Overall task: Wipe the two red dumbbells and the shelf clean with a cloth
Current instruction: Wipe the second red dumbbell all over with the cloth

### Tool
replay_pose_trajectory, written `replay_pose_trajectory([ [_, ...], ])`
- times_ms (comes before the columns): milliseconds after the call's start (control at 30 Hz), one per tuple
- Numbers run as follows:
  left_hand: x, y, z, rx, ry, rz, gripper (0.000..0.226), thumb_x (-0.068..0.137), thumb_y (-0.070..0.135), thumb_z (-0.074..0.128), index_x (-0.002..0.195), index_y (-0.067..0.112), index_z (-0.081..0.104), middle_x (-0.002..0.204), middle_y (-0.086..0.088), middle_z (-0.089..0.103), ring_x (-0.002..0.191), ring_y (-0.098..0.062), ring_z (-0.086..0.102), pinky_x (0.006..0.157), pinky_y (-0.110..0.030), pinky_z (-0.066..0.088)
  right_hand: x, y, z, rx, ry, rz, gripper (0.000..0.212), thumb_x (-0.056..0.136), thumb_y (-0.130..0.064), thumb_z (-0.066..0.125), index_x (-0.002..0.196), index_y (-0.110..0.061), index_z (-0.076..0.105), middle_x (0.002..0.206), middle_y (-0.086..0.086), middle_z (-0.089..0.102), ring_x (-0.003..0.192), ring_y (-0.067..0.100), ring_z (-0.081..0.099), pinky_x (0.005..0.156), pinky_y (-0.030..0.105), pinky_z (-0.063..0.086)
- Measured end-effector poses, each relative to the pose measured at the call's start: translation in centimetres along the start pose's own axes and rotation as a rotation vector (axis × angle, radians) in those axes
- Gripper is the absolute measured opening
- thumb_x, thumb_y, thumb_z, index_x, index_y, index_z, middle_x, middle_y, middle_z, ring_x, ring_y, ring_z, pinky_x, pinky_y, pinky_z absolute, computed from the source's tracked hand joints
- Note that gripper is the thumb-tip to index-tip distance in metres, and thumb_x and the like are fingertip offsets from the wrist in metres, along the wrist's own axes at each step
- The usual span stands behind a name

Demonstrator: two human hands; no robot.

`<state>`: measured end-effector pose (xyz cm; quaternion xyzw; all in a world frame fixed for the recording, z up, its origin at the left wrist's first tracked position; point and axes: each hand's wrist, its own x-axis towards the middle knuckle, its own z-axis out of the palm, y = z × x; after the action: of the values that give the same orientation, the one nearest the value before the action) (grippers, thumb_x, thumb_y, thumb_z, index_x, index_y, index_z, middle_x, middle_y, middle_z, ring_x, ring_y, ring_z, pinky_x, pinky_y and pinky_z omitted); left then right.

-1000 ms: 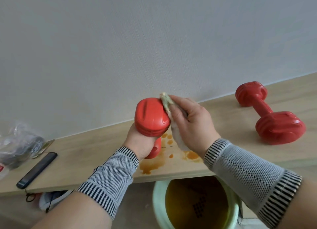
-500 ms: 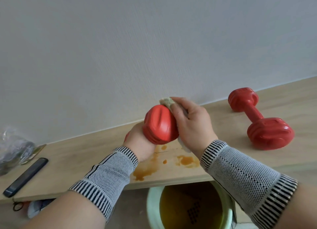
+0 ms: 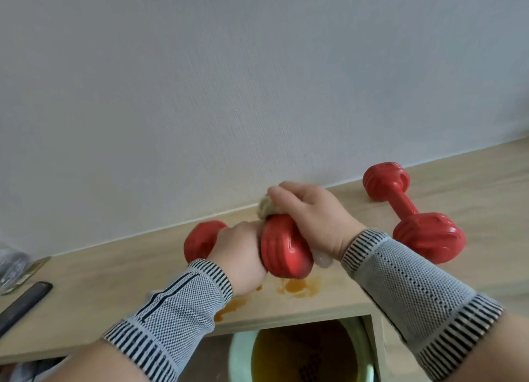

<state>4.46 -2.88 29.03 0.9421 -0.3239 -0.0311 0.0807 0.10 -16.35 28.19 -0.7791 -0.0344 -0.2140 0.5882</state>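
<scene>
Wiping was under way on the first dumbbell [image 3: 283, 245], held in the air just above the shelf [image 3: 100, 281] by the left hand [image 3: 240, 252], whose grip was clamped round the handle between the two heads. Compared with a second ago the dumbbell had turned from nearly upright to lying roughly level, far head [image 3: 204, 240] pointing left and back, near head toward the camera. The right hand [image 3: 312, 218] had moved up over the top of the near head, grip pinched on the cloth [image 3: 267, 207], which was bunched against the head's upper edge; a pale bit of cloth also showed under the palm at the right. Judged from that, the wipe had gone from the head's side face to its top and rim, so this dumbbell looked partly done, handle and far head likely pending. Second dumbbell [image 3: 415, 218] lay flat on the shelf well to the right, untouched by either hand. Orange-brown spill [image 3: 297, 287] sat on the shelf right under the held dumbbell, with another smear [image 3: 229, 307] near the front edge, so the shelf was not yet wiped. Bucket [image 3: 240, 353] with yellowish liquid stood below the shelf. Dark flat object [image 3: 23, 304] and a plastic bag [image 3: 11, 267] lay at far left.
</scene>
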Motion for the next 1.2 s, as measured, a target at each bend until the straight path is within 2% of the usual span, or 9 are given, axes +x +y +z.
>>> replay_pose_trajectory([
  [133, 0.0, 1.0, -0.3, -0.43, 0.015, -0.043, 0.017, 0.092, 0.0, 0.056, 0.092, 0.017, 0.054, 0.073, 0.007, 0.055, 0.064, -0.001, 0.05, 0.057, -0.004, 0.04, 0.1, 0.1, -0.5, 0.527, 0.172, 0.272, 0.045, 0.09, -0.048, 0.049, 0.073, -0.017, 0.077, 0.091, 0.003, 0.074, 0.094, 0.021, 0.068, 0.099, 0.042, 0.046],
  [267, 1.1, 1.3, -0.5, -0.53, 0.093, -0.12, 0.01, 0.082, -0.001, 0.064, 0.077, 0.007, 0.064, 0.071, -0.009, 0.063, 0.065, -0.016, 0.049, 0.062, -0.026, 0.044, 0.1, -0.1, 0.5, 0.688, 0.376, 0.337, 0.041, 0.082, -0.052, 0.053, 0.093, -0.017, 0.071, 0.102, 0.005, 0.07, 0.095, 0.017, 0.066, 0.095, 0.045, 0.049],
  [467, 2.1, 1.6, -1.5, -0.439, 0.056, -0.119, 0.02, 0.084, 0.0, 0.05, 0.067, 0.01, 0.047, 0.06, -0.006, 0.048, 0.06, -0.018, 0.041, 0.055, -0.027, 0.034, -0.8, -0.3, 1.5, 0.177, 0.308, -0.103, 0.069, 0.081, -0.035, 0.036, 0.146, -0.015, 0.025, 0.145, 0.004, 0.036, 0.134, 0.01, 0.033, 0.113, 0.024, 0.023],
  [533, 2.1, 1.4, -1.5, -0.432, 0.035, -0.132, 0.012, 0.084, 0.006, 0.055, 0.073, 0.008, 0.049, 0.065, -0.009, 0.049, 0.061, -0.021, 0.043, 0.057, -0.029, 0.034, -1.0, -0.1, 1.0, 0.006, 0.274, -0.167, 0.064, 0.084, -0.023, 0.038, 0.146, -0.013, 0.024, 0.142, 0.001, 0.039, 0.133, 0.009, 0.035, 0.11, 0.019, 0.025],
  [633, 1.9, 0.5, -1.8, -0.443, 0.001, -0.177, 0.018, 0.087, 0.016, 0.063, 0.074, 0.013, 0.051, 0.066, -0.006, 0.053, 0.061, -0.021, 0.049, 0.059, -0.027, 0.038, -0.9, -1.0, 0.0, 0.287, 0.245, -0.081, 0.059, 0.079, -0.02, 0.053, 0.137, -0.025, 0.04, 0.117, -0.011, 0.058, 0.106, -0.003, 0.055, 0.093, 0.014, 0.042],
  [867, 1.0, -0.8, -3.1, -1.274, -0.052, -0.425, 0.01, 0.082, 0.018, 0.066, 0.08, 0.013, 0.057, 0.064, -0.004, 0.054, 0.057, -0.017, 0.051, 0.059, -0.03, 0.042, -0.4, -0.7, -0.5, 0.607, 0.259, 0.112, 0.048, 0.08, 0.011, 0.051, 0.119, -0.015, 0.059, 0.092, 0.003, 0.065, 0.081, 0.014, 0.061, 0.073, 0.032, 0.049],
  [1000, 0.9, -0.1, -3.4, -1.384, -0.154, -0.297, 0.051, 0.058, 0.047, 0.083, 0.093, 0.012, 0.07, 0.08, -0.008, 0.066, 0.073, -0.022, 0.063, 0.074, -0.034, 0.05, -0.6, -0.6, 0.4, 0.592, 0.145, 0.102, 0.044, 0.081, 0.012, 0.059, 0.118, -0.01, 0.058, 0.099, 0.015, 0.066, 0.089, 0.025, 0.064, 0.085, 0.042, 0.052],
  [1067, 0.9, 0.5, -3.3, -1.379, -0.084, -0.283, 0.05, 0.063, 0.036, 0.082, 0.103, 0.009, 0.072, 0.096, -0.015, 0.071, 0.09, -0.03, 0.068, 0.091, -0.044, 0.051, -0.5, -0.5, 0.1, 0.643, 0.082, 0.103, 0.043, 0.081, 0.012, 0.06, 0.12, -0.008, 0.058, 0.108, 0.02, 0.066, 0.098, 0.028, 0.064, 0.091, 0.041, 0.052],
  [1200, 1.5, 0.3, -3.4, -1.392, 0.024, -0.338, 0.013, 0.079, 0.011, 0.072, 0.092, 0.009, 0.072, 0.083, -0.013, 0.07, 0.077, -0.027, 0.068, 0.081, -0.042, 0.054, -0.4, 0.0, -0.7, 0.729, 0.018, 0.186, 0.034, 0.085, 0.005, 0.057, 0.117, -0.005, 0.062, 0.107, 0.017, 0.068, 0.092, 0.023, 0.066, 0.079, 0.03, 0.053],
])
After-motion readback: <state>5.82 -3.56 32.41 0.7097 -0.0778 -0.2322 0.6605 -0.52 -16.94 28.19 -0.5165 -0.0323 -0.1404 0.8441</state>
